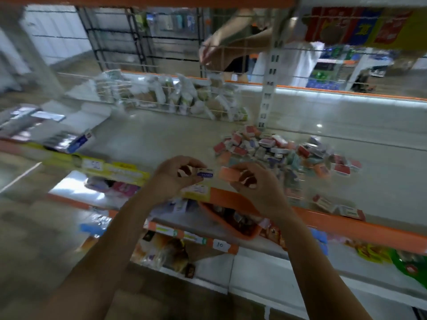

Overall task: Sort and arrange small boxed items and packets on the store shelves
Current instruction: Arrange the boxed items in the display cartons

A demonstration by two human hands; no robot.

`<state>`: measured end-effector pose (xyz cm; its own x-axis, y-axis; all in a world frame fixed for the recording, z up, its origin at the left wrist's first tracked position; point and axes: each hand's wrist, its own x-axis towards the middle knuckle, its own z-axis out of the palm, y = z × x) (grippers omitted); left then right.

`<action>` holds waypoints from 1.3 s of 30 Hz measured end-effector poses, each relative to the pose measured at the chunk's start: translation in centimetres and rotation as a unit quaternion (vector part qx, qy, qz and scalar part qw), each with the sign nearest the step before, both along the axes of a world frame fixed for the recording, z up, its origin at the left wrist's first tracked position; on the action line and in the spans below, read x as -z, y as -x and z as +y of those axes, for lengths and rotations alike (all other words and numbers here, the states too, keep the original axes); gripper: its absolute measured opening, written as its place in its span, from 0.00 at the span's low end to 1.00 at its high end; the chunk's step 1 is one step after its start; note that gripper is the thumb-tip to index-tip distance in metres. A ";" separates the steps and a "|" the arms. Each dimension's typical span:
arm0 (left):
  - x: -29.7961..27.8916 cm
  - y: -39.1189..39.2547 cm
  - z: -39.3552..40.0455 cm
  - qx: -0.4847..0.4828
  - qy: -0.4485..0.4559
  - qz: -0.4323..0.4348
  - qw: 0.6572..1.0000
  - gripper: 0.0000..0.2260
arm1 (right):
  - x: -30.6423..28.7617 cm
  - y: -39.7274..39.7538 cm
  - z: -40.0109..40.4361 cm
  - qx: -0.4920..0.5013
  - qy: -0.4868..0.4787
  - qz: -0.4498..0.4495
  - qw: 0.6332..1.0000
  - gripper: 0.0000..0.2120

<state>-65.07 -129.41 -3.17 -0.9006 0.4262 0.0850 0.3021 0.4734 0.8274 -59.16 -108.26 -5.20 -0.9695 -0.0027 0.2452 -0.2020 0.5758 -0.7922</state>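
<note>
My left hand (178,175) pinches a small white box with a purple label (205,174) above the shelf's front edge. Just to its right, my right hand (254,183) grips a small orange box (228,174); the two boxes sit a few centimetres apart. A loose heap of small boxes (282,153), red, white, teal and orange, lies on the white shelf (161,139) behind my right hand. Two more small boxes (337,207) lie at the shelf's front edge on the right. The frame is blurred.
A wire basket of white packets (175,95) stands at the shelf's back. Flat boxes (50,132) lie at the left. An orange tray (233,221) of items sits on the lower shelf. Another person's hands (212,51) reach in behind the wire grid.
</note>
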 end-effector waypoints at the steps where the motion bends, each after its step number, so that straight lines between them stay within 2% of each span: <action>1: -0.1 0.1 -1.8 -0.016 0.005 0.014 1.000 0.15 | -0.2 0.5 -1.5 -0.015 -0.003 -0.001 1.000 0.14; 4: -0.4 0.6 -7.3 -0.057 0.028 0.047 0.997 0.17 | -0.8 2.3 -6.6 -0.064 -0.005 -0.006 0.998 0.13; 10: -1.1 0.5 -19.4 -0.124 -0.012 0.036 0.992 0.14 | -1.5 6.3 -18.9 -0.128 -0.024 0.021 0.991 0.14; 19: -1.4 3.2 -35.8 -0.188 0.038 0.065 0.979 0.11 | -1.8 11.6 -34.8 -0.178 -0.071 0.043 0.980 0.14; 26: 0.4 7.6 -43.5 -0.203 0.035 0.051 0.977 0.14 | -1.6 16.9 -42.6 -0.201 -0.044 0.029 0.978 0.14; 29: 0.4 10.5 -46.5 -0.215 0.053 0.052 0.974 0.14 | -1.4 20.5 -45.9 -0.200 -0.035 0.051 0.978 0.14; 34: -0.3 16.9 -51.0 -0.220 0.053 0.071 0.972 0.16 | -2.1 27.2 -50.2 -0.178 -0.077 0.075 0.978 0.16; 39: 0.1 23.9 -54.4 -0.209 0.053 0.072 0.974 0.16 | -2.4 34.0 -52.3 -0.167 -0.142 0.045 0.975 0.15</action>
